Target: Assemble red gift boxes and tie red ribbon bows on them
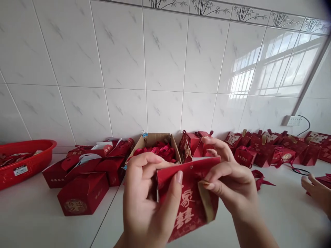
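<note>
In the head view a red gift box [191, 193] with pale Chinese characters is held up in front of me, its top edge showing a small punched hole. My left hand [152, 199] grips its left side, thumb across the front and fingers behind. A gold ribbon [206, 203] hangs down the box's right part. My right hand [230, 179] pinches the upper end of that ribbon between thumb and forefinger, its other fingers raised behind the box's right corner.
An open cardboard carton [141, 140] of dark red ribbons stands by the wall. Unclosed red boxes [84, 193] sit left, near a red plastic basket [49, 151]. Several finished red boxes [263, 155] line the right. Another person's hand [317, 191] is at the right edge.
</note>
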Demonstrator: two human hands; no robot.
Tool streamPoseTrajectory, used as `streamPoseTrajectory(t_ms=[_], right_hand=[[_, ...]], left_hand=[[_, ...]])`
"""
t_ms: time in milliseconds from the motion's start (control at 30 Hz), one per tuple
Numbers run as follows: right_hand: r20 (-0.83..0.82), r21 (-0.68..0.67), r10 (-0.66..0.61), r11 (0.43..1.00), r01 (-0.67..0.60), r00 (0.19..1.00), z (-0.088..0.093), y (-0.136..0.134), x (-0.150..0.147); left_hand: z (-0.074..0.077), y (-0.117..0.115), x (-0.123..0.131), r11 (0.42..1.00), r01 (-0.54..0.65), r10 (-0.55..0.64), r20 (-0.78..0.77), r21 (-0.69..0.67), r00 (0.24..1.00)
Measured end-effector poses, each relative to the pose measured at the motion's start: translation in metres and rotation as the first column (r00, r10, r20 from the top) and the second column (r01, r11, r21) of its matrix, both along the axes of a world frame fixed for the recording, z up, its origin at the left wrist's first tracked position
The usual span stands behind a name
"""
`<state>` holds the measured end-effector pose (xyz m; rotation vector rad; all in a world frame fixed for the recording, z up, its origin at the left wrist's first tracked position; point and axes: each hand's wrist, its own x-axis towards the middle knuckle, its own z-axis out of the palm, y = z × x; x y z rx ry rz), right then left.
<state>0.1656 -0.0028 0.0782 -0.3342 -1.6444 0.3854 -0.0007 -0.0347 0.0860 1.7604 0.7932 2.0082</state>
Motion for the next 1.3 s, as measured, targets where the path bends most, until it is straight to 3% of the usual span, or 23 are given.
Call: streamPoseTrajectory(t_ms=[133,400,600,833,1033,1133,1200,1300], right_hand=[[0.01,-0.028,-0.047,0.998,0.047,0.999,0.001,-0.01,-0.008],[0.0,-0.09,-0.091,0.992,0.091,0.996,-0.004,-0.011,-0.013],[0.021,-0.139,-0.05,0.989,0.052,0.999,-0.003,-0.012,-0.012],[0.013,-0.161,-0.009,0.987,0.011,1.0,0.0,-0.012,-0.007],[0.003,-0.128,-0.083,0.988,0.082,0.997,0.0,-0.013,-0.008],[-0.108,-0.113,-0.113,0.988,0.101,0.988,-0.002,-0.015,-0.015],[-0.177,-0.146,-0.083,0.988,0.057,0.981,-0.003,-0.015,-0.019],[-0.128,-0.232,-0.057,0.972,0.026,0.99,-0.003,-0.013,-0.021]], left_hand=[[-0.001,-0.01,0.002,0.991,0.043,-0.039,-0.033,0.127,0.999],[-0.003,-0.005,-0.003,0.982,0.012,0.004,-0.087,0.186,0.996],[-0.006,-0.003,-0.003,0.97,-0.027,0.061,-0.134,0.242,0.989],[-0.007,-0.003,-0.003,0.967,0.021,0.016,-0.141,0.254,0.99],[-0.008,-0.003,-0.004,0.969,0.016,0.027,-0.17,0.246,0.985],[-0.009,-0.001,-0.003,0.966,0.028,0.02,-0.181,0.256,0.983],[-0.01,0.001,-0.003,0.964,0.043,0.004,-0.175,0.261,0.985],[-0.011,0.003,-0.003,0.964,0.063,-0.02,-0.166,0.258,0.986]])
